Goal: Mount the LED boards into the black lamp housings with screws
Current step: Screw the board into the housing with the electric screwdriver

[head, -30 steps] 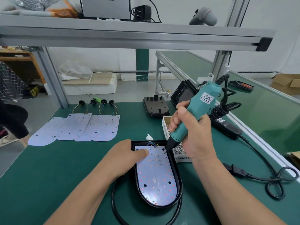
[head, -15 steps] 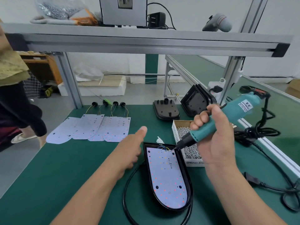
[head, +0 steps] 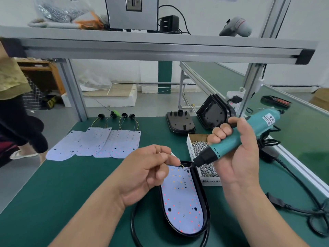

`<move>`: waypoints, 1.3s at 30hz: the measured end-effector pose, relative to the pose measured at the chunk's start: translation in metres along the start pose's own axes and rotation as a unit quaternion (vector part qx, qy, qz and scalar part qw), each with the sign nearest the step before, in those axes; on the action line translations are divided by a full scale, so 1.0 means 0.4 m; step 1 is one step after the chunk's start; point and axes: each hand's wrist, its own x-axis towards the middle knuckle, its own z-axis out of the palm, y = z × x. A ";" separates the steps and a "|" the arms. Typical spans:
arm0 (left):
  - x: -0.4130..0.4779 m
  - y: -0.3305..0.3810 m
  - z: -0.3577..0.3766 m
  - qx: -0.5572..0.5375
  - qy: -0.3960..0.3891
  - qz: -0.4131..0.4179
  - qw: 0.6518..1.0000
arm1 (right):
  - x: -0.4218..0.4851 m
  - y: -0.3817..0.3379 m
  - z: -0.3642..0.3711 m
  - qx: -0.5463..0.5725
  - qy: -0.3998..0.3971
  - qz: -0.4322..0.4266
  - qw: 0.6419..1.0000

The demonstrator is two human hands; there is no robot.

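White walls close the far side, with grey floor below and a green pillar mid-wall. A wooden desk sits far left. The near green-topped bench carries an aluminium overhead shelf. A second long green bench runs away on the right. The light is soft and even.

Premises: small electronics assembly workshop.
Bench: green-matted worktable under a silver aluminium-profile frame.
Stock: white LED boards in a row; black plastic lamp housings; cardboard box of silver screws.
Tooling: teal corded electric screwdriver.
Adjoining: long green bench, possibly a conveyor; view distorted.
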 end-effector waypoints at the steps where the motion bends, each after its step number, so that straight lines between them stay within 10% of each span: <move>1: -0.004 -0.001 0.005 0.017 -0.012 0.002 1.000 | -0.001 -0.002 0.003 0.004 0.000 -0.001 1.000; 39: -0.024 -0.031 0.049 0.131 -0.061 0.025 0.989 | -0.013 -0.026 0.021 0.036 -0.022 -0.014 0.999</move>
